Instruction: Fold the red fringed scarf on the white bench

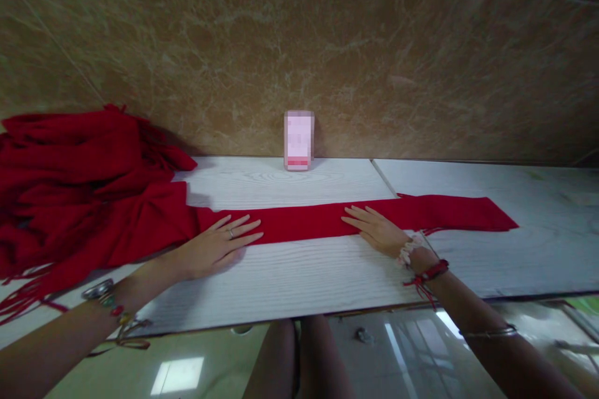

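A red scarf [302, 222], folded into a long narrow strip, lies across the white wood-grain table [299, 280]. My left hand [219, 246] rests flat on the strip's left part, fingers spread and pointing right, a ring on one finger. Farther right, my right hand [377, 229] lies flat on the same strip with its fingers pointing left. Neither hand grips the cloth. Beyond my right hand the strip runs on to a pointed end, and some fringe shows beside my wrist.
A heap of red fringed cloth [84, 181] covers the table's left end and meets the strip. A phone [299, 141] leans against the brown marbled wall [299, 43] at the back. The table's front edge runs above my legs, with a glossy tiled floor [206, 361] below.
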Tool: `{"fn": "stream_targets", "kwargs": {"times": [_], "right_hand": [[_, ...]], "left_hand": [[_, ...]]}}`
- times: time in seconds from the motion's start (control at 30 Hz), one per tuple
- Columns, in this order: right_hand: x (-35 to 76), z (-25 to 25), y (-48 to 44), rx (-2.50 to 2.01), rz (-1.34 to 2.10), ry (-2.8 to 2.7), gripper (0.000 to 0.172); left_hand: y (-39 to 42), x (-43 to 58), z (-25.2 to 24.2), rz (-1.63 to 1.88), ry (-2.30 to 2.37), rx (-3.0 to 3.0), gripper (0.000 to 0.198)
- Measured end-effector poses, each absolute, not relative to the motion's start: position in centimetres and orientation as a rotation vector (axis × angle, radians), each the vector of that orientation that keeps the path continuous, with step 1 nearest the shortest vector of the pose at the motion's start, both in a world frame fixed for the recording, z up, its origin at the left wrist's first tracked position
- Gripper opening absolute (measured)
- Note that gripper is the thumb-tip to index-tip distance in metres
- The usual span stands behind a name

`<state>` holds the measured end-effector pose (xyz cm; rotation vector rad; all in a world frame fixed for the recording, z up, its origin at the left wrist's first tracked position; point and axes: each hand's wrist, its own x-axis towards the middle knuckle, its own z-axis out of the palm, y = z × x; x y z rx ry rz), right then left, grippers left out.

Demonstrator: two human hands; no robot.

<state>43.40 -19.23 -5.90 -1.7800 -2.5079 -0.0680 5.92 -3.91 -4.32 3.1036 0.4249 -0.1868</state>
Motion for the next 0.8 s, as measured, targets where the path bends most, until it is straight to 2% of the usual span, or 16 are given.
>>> {"fn": "stream_targets", "kwargs": {"times": [0.2,0.33,0.47,0.63,0.8], "right_hand": [[43.2,-5.9,-19.2,-1.75,-0.121,-2.46,0.05],[43.2,-5.8,-19.1,-1.71,-0.16,-2.416,0.054],[43.4,-5.9,-19.2,-1.697,-0.22,-2.36,0.055],[43.4,-6.0,-19.2,-1.733,-0.109,-2.487,0.058],[43.3,-6.0,-19.1,-1.757,-0.076,-2.468,0.058]], "left_hand": [[-3.2,6.5,-4.2,-0.146,0.42,3.181,0.042],[-2.9,6.8,-3.0,-0.247,0.284,3.199,0.055],[-2.6,6.9,-2.1,-0.133,0.39,3.219,0.063],[-2.6,6.5,-3.5,-0.316,0.265,3.116,0.063],[-2.7,6.2,-4.0,-0.266,0.327,3.07,0.063]]}}
